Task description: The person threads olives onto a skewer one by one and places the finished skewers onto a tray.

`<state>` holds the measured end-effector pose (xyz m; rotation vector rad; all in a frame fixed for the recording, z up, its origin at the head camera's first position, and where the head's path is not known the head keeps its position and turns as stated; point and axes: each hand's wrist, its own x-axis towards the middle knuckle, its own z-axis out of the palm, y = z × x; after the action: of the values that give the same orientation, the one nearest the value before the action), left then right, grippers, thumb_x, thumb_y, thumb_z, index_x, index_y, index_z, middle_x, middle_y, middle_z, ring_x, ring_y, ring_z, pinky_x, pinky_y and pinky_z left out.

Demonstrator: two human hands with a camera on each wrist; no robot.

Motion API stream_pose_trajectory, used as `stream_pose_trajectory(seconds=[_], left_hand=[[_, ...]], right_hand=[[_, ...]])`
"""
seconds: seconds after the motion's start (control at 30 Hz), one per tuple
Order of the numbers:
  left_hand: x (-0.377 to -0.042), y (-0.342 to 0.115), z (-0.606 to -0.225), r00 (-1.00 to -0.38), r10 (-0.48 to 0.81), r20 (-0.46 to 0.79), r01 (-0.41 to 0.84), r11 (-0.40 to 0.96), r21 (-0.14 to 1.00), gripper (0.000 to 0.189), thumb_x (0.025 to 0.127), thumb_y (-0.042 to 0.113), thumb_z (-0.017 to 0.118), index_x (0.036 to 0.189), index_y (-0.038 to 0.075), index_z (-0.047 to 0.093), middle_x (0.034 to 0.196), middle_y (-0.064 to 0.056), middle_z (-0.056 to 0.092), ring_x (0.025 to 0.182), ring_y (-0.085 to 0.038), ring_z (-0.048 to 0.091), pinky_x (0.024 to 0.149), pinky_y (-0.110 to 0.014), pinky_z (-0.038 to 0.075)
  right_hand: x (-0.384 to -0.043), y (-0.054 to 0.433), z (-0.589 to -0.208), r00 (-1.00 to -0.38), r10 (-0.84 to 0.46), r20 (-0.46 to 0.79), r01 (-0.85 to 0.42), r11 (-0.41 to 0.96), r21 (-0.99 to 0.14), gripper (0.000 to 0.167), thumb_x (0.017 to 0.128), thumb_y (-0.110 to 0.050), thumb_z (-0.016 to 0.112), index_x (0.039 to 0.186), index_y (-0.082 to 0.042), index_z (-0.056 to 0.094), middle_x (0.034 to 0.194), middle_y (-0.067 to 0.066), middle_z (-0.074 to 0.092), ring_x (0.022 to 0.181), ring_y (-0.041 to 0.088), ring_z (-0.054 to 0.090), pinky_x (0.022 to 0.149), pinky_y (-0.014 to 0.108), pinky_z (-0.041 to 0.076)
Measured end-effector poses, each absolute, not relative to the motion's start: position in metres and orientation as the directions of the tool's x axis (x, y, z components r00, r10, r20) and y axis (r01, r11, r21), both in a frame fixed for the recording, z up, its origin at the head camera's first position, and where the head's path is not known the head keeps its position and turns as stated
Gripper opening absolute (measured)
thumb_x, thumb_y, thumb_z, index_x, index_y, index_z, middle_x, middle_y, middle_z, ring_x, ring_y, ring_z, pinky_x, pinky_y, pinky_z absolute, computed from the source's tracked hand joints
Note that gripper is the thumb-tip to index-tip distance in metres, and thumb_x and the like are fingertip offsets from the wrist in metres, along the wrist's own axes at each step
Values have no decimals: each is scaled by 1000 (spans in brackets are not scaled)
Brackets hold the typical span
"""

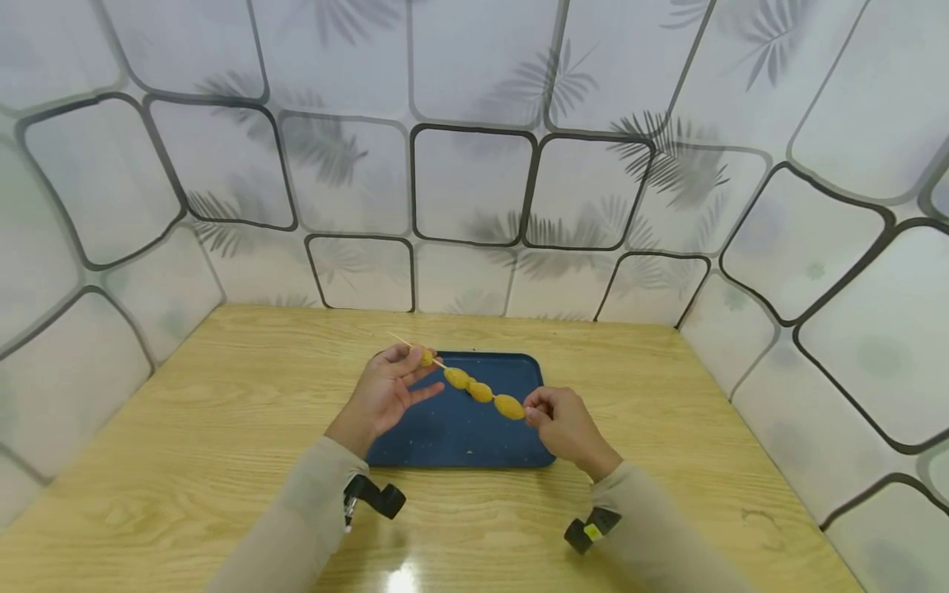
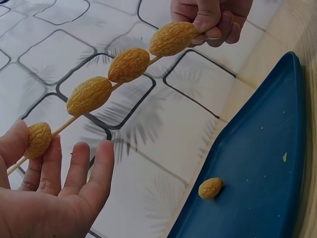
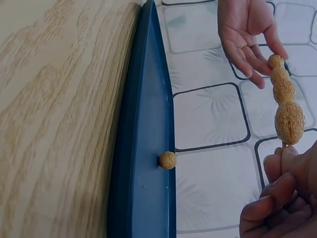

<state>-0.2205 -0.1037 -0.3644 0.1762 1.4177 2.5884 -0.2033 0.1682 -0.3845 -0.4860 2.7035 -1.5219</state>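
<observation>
A thin wooden skewer (image 2: 66, 125) carries several wrinkled, golden, oval food balls and is held above the blue tray. My left hand (image 1: 384, 395) pinches the end ball (image 2: 38, 140) between thumb and fingers, its other fingers spread. The skewer's bare tip sticks out past that ball, and a gap parts it from the others. At the opposite end, my right hand (image 1: 567, 424) grips the skewer just below the last ball (image 3: 290, 123), fingers curled. One loose golden ball (image 2: 211, 188) lies on the tray in both wrist views; in the head view I cannot make it out clearly.
The blue tray (image 1: 460, 441) with a raised rim lies on the wooden table (image 1: 245, 395), a few crumbs on it. Patterned wall covering (image 1: 474, 189) stands behind the table and along both sides. A dark camera mount is strapped to each wrist.
</observation>
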Motion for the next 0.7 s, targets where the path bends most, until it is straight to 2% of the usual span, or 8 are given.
stream_pose_trajectory(seconds=[0.27,0.5,0.7], left_hand=[[-221,-101,-365,-975,223,13,-107,-517,849,14,101,14,54,87,14,55,100,0,66,97,-18,64,90,-48,52],[-220,-99,-364,-973,232,-12,-133,-516,846,11,101,12,53,90,13,51,97,-2,66,92,-17,65,89,-48,52],[-220,-97,-365,-972,230,-42,-157,-509,846,11,102,11,52,92,12,47,92,0,65,90,-17,65,89,-48,52]], right_hand=[[-203,166,-383,-954,-256,155,-265,482,-835,16,94,8,54,84,1,63,75,16,59,59,17,48,55,26,43],[-203,165,-381,-954,-253,158,-265,477,-838,14,94,8,54,86,4,63,71,6,56,58,16,48,54,25,43],[-202,166,-382,-952,-257,166,-275,479,-834,15,93,9,54,84,3,64,69,6,56,56,16,46,53,25,42]])
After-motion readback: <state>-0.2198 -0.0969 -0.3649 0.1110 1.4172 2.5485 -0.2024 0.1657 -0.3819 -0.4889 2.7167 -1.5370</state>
